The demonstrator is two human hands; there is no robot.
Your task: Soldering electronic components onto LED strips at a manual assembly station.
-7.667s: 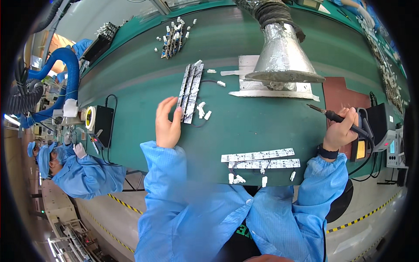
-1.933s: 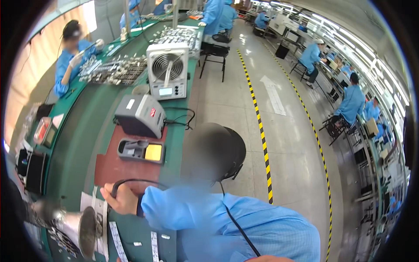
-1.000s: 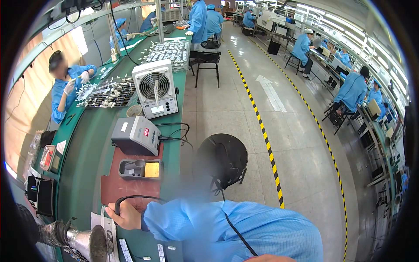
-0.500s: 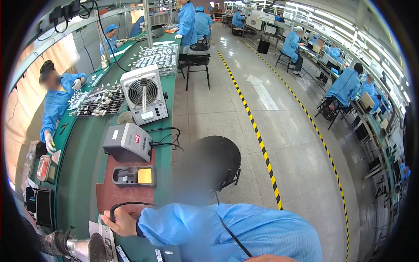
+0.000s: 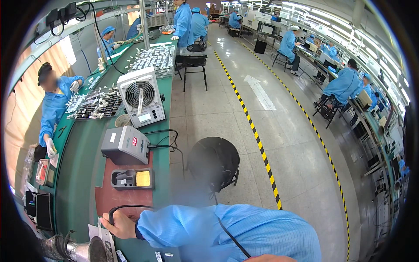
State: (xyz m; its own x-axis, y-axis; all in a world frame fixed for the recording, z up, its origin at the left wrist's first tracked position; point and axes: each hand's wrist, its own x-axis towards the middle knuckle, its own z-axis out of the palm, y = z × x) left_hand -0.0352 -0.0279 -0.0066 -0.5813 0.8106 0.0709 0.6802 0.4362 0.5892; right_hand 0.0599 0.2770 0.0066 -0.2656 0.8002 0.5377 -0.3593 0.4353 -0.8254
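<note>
My right hand [image 5: 118,225] rests on the green bench [image 5: 78,183] at the lower left, in a blue sleeve. Its fingers are closed round the black handle of a soldering iron, whose black cable [image 5: 131,206] loops up from the fist. The tip is hidden. Just beyond the hand, on a brown mat [image 5: 111,198], stand an iron holder with a yellow sponge [image 5: 132,178] and a grey soldering station [image 5: 125,145]. My left hand is out of the picture.
A silver fume duct [image 5: 83,251] sits at the lower left by white strips. A white fan unit [image 5: 142,97] and trays of small white parts [image 5: 94,104] lie farther along. A black stool [image 5: 214,161] stands beside the bench. Co-workers in blue sit at the left and across the yellow-striped aisle.
The view has swung from the bench top to the right, up along the aisle. My left hand has dropped out of sight; my right hand stays on the bench with the iron.
</note>
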